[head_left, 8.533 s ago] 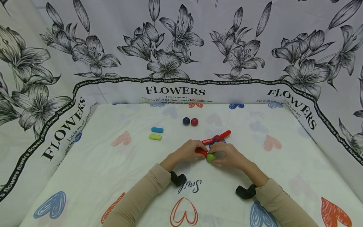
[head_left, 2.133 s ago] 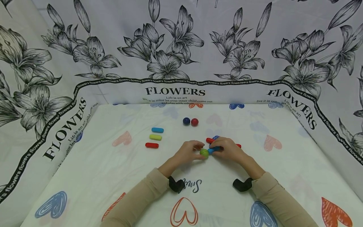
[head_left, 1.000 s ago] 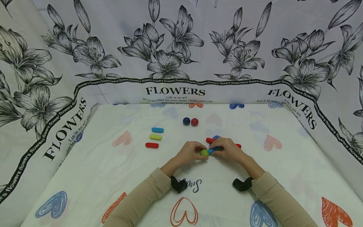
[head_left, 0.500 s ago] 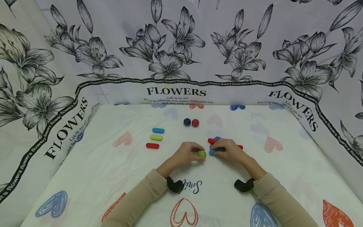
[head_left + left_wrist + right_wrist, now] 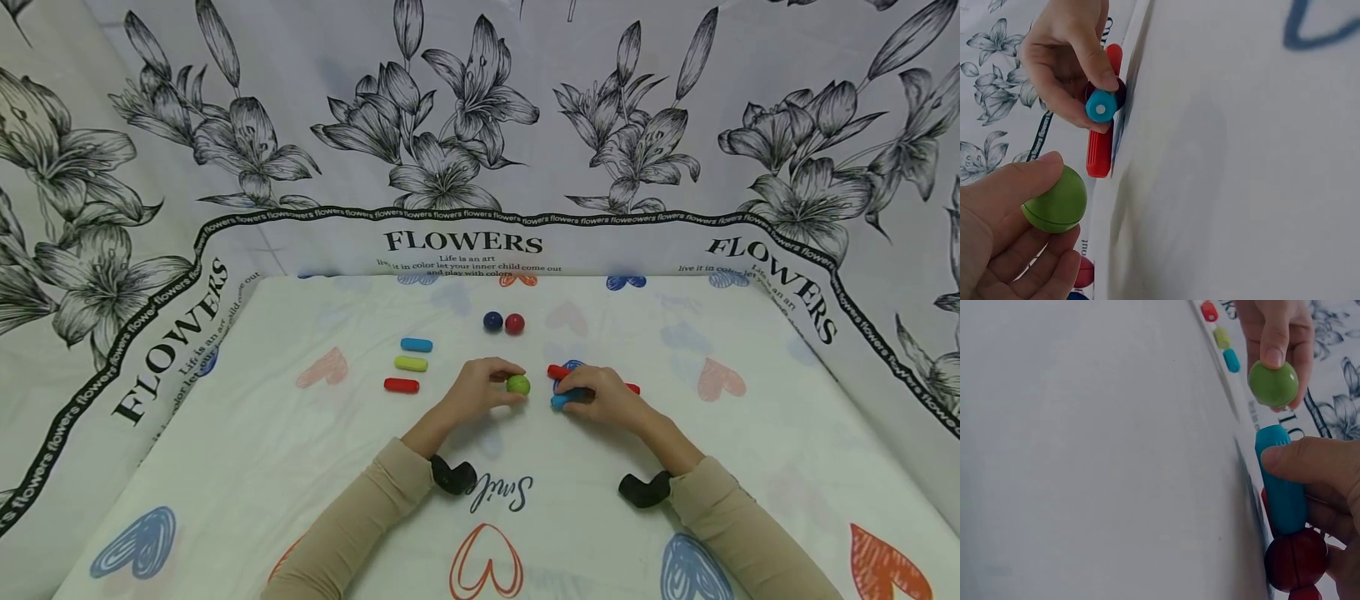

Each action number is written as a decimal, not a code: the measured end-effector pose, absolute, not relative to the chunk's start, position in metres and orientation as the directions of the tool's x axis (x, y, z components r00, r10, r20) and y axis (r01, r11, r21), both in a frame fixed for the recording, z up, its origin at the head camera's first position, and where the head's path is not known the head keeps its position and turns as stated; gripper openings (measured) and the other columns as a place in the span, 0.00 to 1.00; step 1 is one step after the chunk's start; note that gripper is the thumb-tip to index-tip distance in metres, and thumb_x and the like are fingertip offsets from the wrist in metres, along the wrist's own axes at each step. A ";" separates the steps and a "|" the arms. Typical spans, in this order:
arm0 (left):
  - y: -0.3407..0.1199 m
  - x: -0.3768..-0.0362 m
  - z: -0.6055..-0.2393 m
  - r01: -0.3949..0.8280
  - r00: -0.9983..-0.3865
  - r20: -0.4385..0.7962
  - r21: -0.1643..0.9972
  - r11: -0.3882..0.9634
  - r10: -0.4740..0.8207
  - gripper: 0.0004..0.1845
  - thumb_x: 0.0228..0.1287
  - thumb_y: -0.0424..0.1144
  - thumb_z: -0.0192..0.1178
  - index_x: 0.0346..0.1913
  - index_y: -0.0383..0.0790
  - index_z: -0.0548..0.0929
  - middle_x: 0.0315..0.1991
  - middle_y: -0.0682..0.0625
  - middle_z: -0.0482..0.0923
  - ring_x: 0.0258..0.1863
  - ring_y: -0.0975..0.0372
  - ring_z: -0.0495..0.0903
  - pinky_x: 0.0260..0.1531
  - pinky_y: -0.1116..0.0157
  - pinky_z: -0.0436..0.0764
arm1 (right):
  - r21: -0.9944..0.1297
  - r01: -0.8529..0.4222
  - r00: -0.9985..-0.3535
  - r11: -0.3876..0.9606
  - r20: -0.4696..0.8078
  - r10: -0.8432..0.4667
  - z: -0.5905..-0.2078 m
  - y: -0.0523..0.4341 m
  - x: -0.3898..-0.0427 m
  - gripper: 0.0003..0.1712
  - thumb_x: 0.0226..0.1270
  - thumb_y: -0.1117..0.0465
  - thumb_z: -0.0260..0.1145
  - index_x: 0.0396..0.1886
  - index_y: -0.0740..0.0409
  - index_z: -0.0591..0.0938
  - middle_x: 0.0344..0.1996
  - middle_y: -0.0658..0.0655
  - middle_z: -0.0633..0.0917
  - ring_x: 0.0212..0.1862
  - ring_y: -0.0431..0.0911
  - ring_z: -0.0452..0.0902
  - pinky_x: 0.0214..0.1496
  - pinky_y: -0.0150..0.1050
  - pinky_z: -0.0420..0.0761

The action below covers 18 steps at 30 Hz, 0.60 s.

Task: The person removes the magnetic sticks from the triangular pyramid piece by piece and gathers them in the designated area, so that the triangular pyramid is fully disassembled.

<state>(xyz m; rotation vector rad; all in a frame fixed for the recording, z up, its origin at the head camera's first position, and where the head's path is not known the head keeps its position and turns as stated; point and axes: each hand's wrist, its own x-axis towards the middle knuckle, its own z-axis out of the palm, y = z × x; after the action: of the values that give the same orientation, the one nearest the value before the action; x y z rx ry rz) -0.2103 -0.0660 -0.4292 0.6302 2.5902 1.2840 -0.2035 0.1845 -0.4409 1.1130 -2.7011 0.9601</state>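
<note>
My left hand (image 5: 476, 389) pinches a green ball (image 5: 1057, 200) between thumb and fingers. A seam runs round the ball. My right hand (image 5: 611, 396) pinches a blue rod (image 5: 1282, 487), whose near end shows a pale round spot in the left wrist view. The rod's far end touches a dark red ball (image 5: 1296, 559). Red rods (image 5: 1100, 153) stick out on both sides of that ball; in the head view my right hand covers the ball. A gap separates the green ball from the blue rod.
To the left a blue rod (image 5: 416, 345), a yellow-green rod (image 5: 411, 364) and a red rod (image 5: 402, 386) lie in a row. Farther back, a dark blue ball (image 5: 492, 322) and a red ball (image 5: 514, 323) sit side by side on the heart-print cloth (image 5: 247, 467).
The red rod once beside the green ball now lies in the left row. The green ball has come away from the blue rod, moving left with my left hand; my right hand stays nearly still.
</note>
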 end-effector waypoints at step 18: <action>-0.086 -0.231 -0.430 0.265 -0.942 0.102 0.807 0.527 0.319 0.20 0.53 0.34 0.71 0.51 0.35 0.83 0.51 0.41 0.84 0.52 0.51 0.83 0.56 0.61 0.82 | -0.495 -0.640 -0.741 0.588 0.194 -0.643 -0.435 0.180 -0.199 0.10 0.54 0.64 0.73 0.38 0.57 0.87 0.37 0.53 0.88 0.42 0.46 0.81 0.50 0.39 0.85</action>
<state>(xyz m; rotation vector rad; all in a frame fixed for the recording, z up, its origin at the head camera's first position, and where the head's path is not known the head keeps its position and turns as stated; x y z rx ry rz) -0.2306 -0.0858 -0.4302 0.5161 2.6934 1.4082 -0.1991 0.1804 -0.4354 1.1331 -2.8046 0.8706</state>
